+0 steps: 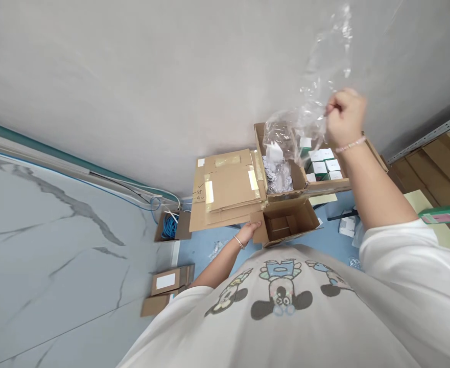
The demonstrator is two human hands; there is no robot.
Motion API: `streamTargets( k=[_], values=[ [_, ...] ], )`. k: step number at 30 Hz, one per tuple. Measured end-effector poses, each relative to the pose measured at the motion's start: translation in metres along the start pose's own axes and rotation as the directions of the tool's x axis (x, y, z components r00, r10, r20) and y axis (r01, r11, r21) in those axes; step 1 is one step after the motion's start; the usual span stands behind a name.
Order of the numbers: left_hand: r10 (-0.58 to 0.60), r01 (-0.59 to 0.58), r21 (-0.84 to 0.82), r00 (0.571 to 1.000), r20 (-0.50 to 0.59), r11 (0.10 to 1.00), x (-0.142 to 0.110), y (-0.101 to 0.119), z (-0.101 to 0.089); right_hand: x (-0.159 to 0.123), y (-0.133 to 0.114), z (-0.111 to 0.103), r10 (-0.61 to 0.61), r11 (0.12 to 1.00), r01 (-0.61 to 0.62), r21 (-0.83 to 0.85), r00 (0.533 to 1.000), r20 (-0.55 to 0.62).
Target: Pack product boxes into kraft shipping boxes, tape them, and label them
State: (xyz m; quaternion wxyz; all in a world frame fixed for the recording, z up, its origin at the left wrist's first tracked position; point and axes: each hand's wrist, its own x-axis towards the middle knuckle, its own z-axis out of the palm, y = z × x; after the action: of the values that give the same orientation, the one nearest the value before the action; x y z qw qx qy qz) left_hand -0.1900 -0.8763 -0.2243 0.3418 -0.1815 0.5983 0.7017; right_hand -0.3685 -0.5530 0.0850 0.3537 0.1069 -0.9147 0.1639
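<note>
My right hand (346,116) is raised and closed on a clear plastic bag (312,115), which hangs crumpled beside and above the fist. Low at the middle, my left hand (247,232) grips the flap of an open cardboard box (291,223), whose inside shows bare brown walls. Just behind that box stands a larger carton (261,140) with crumpled clear plastic and white pieces inside. To its right, another carton (376,153) holds several green-and-white small boxes (320,168), partly covered by my right forearm.
Flattened cardboard sheets (230,184) are stacked left of the cartons. A small box of blue cable (170,226) and brown packages (165,283) lie at lower left. A green box (445,213) is at right, near brown cartons (439,158). A grey wall (151,76) rises behind.
</note>
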Motion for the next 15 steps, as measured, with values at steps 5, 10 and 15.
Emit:
streamTargets(
  k=[5,10,15],
  values=[
    [-0.025,0.022,0.061,0.998,0.052,0.998,0.004,0.019,0.000,-0.104,-0.002,-0.043,-0.323,0.946,0.320,-0.048,0.941,-0.101],
    [-0.098,0.096,0.063,0.995,0.033,0.993,0.015,0.042,-0.002,-0.206,-0.008,-0.028,-0.329,0.936,0.315,0.155,0.942,0.073],
    [-0.123,0.121,0.071,0.992,0.029,0.990,0.020,0.052,0.001,-0.259,-0.031,-0.009,-0.136,0.935,-0.067,0.349,0.839,0.526]
  ],
)
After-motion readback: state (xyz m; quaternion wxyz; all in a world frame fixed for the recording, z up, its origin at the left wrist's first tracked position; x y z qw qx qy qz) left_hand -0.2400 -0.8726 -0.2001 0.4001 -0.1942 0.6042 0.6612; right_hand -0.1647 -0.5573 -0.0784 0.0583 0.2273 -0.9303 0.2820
